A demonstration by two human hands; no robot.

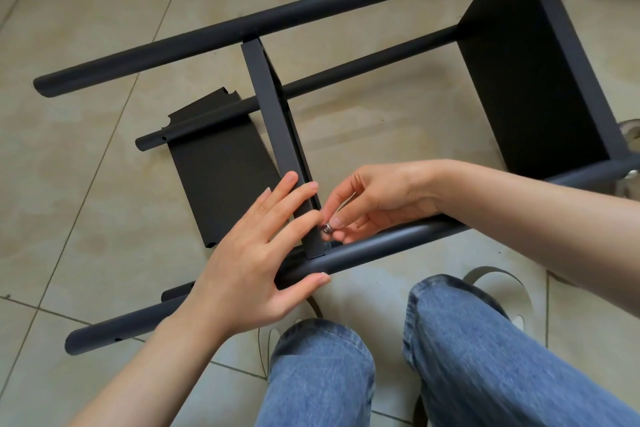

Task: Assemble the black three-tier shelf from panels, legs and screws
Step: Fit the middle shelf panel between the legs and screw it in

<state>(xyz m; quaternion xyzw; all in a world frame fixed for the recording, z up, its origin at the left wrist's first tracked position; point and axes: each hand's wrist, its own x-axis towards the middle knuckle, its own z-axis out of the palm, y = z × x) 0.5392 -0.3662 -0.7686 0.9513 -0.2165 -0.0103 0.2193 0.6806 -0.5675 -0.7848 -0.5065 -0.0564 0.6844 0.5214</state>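
Beige floor tiles (104,31) fill the frame, and on them the black shelf frame (519,62) lies on its side, reaching from upper right down to lower left. One panel is already fitted at the right end. A loose panel (221,170) lies flat on the floor at centre left, waiting its turn.

All the action is at lower centre. The middle panel (277,135) stands on edge between the legs, its near end meeting the near leg (381,244). The left hand (249,270) steadies it: fingers laid straight along the panel's edge, thumb hooked under the leg, so that grip is spread and pressing, not pinching. The right hand (374,198) comes in from the right with the fingertips pinching a small silver screw (327,228), right at the panel's corner.

To do this well, I'd say the left hand should keep panel hole and leg hole lined up while the screw starts. Begin it by fingertip, straight along the hole's axis, and feel for the thread before any force goes in; a crooked start could cross-thread. Leave it slightly loose until the other corners are in, then snug everything down. The hole itself is hidden behind the fingers.
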